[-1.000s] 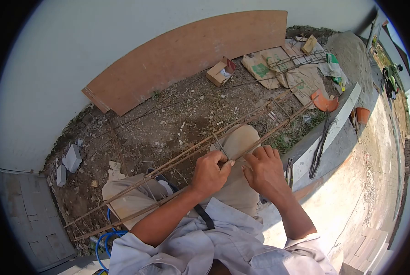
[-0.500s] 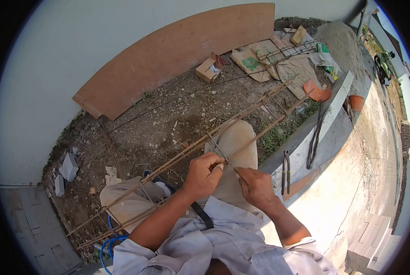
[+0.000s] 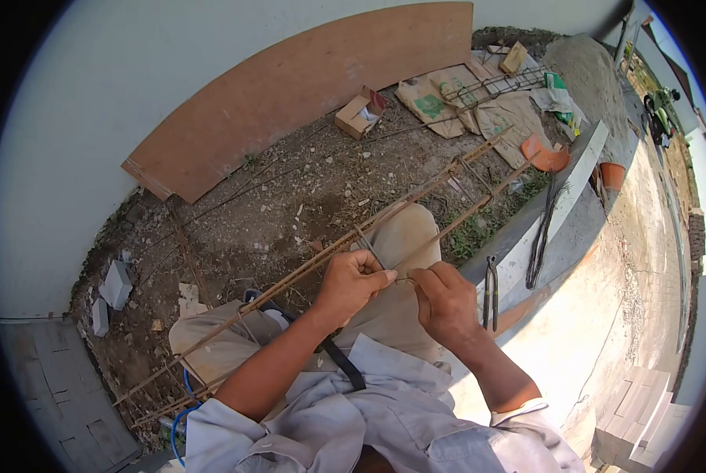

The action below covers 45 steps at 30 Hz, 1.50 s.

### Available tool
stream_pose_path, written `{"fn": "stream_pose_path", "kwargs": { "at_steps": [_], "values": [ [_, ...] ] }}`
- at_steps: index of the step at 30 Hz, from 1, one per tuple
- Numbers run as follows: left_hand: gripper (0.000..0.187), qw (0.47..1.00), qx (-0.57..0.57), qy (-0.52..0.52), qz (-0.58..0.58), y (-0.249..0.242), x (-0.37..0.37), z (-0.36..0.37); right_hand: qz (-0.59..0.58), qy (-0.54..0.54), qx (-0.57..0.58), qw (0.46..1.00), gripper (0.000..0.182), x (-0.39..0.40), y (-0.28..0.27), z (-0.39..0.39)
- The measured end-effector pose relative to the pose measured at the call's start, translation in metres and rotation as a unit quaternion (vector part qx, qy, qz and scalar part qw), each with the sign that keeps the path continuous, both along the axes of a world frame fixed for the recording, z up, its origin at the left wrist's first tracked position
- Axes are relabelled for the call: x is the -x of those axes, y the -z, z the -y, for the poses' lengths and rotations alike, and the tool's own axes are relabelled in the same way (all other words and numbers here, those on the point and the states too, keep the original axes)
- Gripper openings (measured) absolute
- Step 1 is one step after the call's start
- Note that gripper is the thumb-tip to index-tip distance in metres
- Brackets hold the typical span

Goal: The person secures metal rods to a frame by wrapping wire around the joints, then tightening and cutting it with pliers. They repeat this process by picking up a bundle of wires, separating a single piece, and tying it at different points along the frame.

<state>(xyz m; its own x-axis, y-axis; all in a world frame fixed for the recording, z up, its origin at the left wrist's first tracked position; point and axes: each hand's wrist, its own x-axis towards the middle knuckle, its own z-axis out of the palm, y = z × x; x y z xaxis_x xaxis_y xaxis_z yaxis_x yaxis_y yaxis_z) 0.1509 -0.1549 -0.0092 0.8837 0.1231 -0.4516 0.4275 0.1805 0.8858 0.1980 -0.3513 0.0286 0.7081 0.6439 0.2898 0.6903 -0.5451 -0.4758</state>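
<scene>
Rebar cage [image 3: 321, 264] across knees; left hand [image 3: 351, 285] and right hand [image 3: 446, 303] each grip-pinch tie wire [image 3: 402, 279].

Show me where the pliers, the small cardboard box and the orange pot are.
pliers [image 3: 490, 292]: head view, on the handles, lying on the concrete ledge.
small cardboard box [image 3: 356, 115]: head view, on its open top, near the plywood sheet.
orange pot [image 3: 613, 175]: head view, on its side wall.

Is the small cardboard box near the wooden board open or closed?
Open. The cardboard box lies on the dirt beside the wooden board with its flaps spread and something pale visible inside.
</scene>
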Motion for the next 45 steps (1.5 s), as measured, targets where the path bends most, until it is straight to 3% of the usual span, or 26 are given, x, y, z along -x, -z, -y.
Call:
{"fn": "stream_pose_path", "kwargs": {
  "at_steps": [2,5,6,8,11,13,15,18,19,21,23,24,25,27,30,33,38,41,45],
  "values": [
    [0.020,1.000,0.015,-0.009,0.001,0.001,-0.001,0.003,-0.051,0.059,-0.009,0.997,0.008,-0.007,0.011,-0.001],
    [0.019,1.000,-0.007,-0.012,0.007,0.004,0.003,0.003,-0.237,-0.007,0.059,0.970,0.013,0.004,0.043,0.006],
    [0.019,1.000,-0.001,-0.012,0.006,0.004,0.004,0.002,-0.382,-0.015,0.053,0.923,0.017,0.003,0.033,0.006],
    [0.018,1.000,0.019,-0.004,-0.005,0.006,0.003,0.000,-0.642,-0.016,0.032,0.766,0.026,-0.007,0.002,0.014],
    [0.021,0.997,0.069,-0.007,-0.038,0.006,0.000,-0.007,-0.488,0.099,-0.009,0.867,0.032,-0.029,0.019,0.066],
    [0.028,0.991,0.120,-0.027,-0.059,-0.008,-0.003,-0.011,-0.260,0.257,0.107,0.925,0.045,-0.044,0.080,0.130],
    [0.033,0.988,0.140,0.011,-0.061,0.006,-0.001,-0.016,-0.143,0.331,0.355,0.863,0.065,-0.032,0.104,0.172],
    [0.033,0.987,0.150,0.014,-0.055,0.010,0.001,-0.014,-0.299,0.326,0.218,0.870,0.084,0.005,0.184,0.238],
    [0.033,0.988,0.142,0.013,-0.057,0.010,0.000,-0.012,-0.224,0.276,0.145,0.923,0.092,0.022,0.224,0.261],
    [0.032,0.990,0.127,0.007,-0.061,0.009,-0.001,-0.010,-0.290,0.308,0.059,0.904,0.082,0.030,0.214,0.256],
    [0.032,0.992,0.114,0.008,-0.052,0.011,-0.002,-0.009,-0.304,0.347,0.144,0.875,0.068,0.016,0.206,0.253],
    [0.031,0.993,0.107,0.013,-0.049,0.012,-0.002,-0.009,-0.311,0.369,0.185,0.856,0.061,0.011,0.205,0.257],
    [0.032,0.993,0.105,0.012,-0.052,0.010,-0.002,-0.009,-0.389,0.435,0.127,0.803,0.040,-0.003,0.211,0.260],
    [0.032,0.993,0.103,0.012,-0.055,0.008,-0.004,-0.007,-0.617,0.406,-0.139,0.660,0.032,-0.013,0.180,0.264],
    [0.023,0.991,0.121,0.012,-0.054,0.011,-0.003,-0.008,-0.522,0.370,-0.199,0.742,0.028,-0.002,0.114,0.199],
    [0.016,0.996,0.088,0.016,-0.011,0.014,0.002,-0.008,-0.445,0.257,-0.146,0.845,0.035,-0.003,0.060,0.158],
    [0.030,0.961,-0.250,0.004,0.122,-0.002,0.024,0.004,-0.343,0.179,0.110,0.916,0.025,-0.001,-0.020,0.107],
    [0.033,0.920,-0.358,0.022,0.161,-0.011,0.038,0.008,-0.180,0.126,0.206,0.953,0.041,0.009,-0.036,0.090],
    [0.032,0.894,-0.391,0.045,0.212,-0.004,0.041,0.009,-0.130,0.102,0.241,0.956,0.075,0.017,-0.048,0.077]
  ]
}}
